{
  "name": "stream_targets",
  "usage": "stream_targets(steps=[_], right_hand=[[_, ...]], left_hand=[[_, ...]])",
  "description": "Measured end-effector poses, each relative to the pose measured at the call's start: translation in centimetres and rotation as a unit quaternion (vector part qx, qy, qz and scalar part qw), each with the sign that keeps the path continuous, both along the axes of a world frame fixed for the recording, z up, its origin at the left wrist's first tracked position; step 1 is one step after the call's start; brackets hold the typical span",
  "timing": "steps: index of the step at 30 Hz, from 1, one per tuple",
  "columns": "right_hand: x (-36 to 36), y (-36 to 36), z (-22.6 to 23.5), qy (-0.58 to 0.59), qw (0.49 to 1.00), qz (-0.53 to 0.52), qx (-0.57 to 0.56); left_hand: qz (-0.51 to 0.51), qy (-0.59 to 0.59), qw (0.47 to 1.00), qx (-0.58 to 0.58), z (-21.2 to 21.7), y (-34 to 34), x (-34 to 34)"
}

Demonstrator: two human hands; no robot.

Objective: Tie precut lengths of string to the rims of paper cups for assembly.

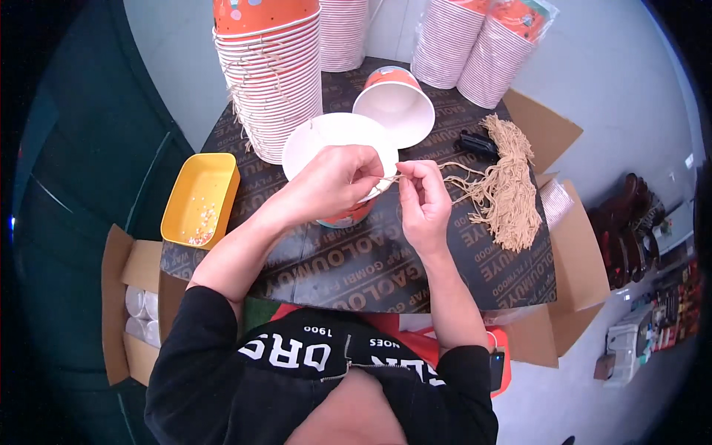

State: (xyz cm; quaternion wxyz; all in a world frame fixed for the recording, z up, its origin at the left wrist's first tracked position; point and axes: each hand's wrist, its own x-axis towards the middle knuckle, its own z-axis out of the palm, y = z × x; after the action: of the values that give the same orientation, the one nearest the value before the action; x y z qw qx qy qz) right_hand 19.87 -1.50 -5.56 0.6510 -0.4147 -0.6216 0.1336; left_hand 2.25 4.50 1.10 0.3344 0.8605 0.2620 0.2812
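Note:
A paper tub (337, 127), white inside with a printed orange outside, stands open side up on the dark table. Over its right rim, my left hand (337, 178) pinches a thin tan string (391, 178). My right hand (426, 200) has thumb and index finger pressed together on the same string, just right of the rim. Part of the tub is hidden under my left hand and wrist. Behind it another paper tub (400, 111) lies tipped, its white mouth facing me. A thick bundle of tan strings (512, 193) rests to the right, loose strands trailing toward my right hand.
Left of the tub rises a tall stack of tubs (271, 81) with strings hanging off it. A yellow tray (231, 178) holds small pale and orange bits. Wrapped stacks (449, 48) stand at the back. A black object (477, 144) touches the bundle. Cardboard boxes (582, 259) flank the table.

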Motion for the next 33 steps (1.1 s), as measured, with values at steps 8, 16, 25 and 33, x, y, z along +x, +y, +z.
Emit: stream_targets(steps=[8,16,25,33], right_hand=[[0.3,0.3,-0.6,0.04,0.999,0.029,-0.007],[-0.1,0.4,0.1,-0.115,0.989,-0.071,0.064],[-0.9,-0.5,0.6,-0.098,0.992,-0.083,-0.005],[-0.9,-0.1,0.4,-0.13,0.978,-0.152,0.052]], left_hand=[[0.031,0.001,0.999,0.009,0.1,-0.2,0.1],[0.033,-0.012,0.999,0.007,-0.1,-0.2,0.3],[0.034,0.021,0.999,-0.016,-0.4,-0.2,0.2],[0.04,0.017,0.998,-0.034,-0.2,-0.3,0.3]])
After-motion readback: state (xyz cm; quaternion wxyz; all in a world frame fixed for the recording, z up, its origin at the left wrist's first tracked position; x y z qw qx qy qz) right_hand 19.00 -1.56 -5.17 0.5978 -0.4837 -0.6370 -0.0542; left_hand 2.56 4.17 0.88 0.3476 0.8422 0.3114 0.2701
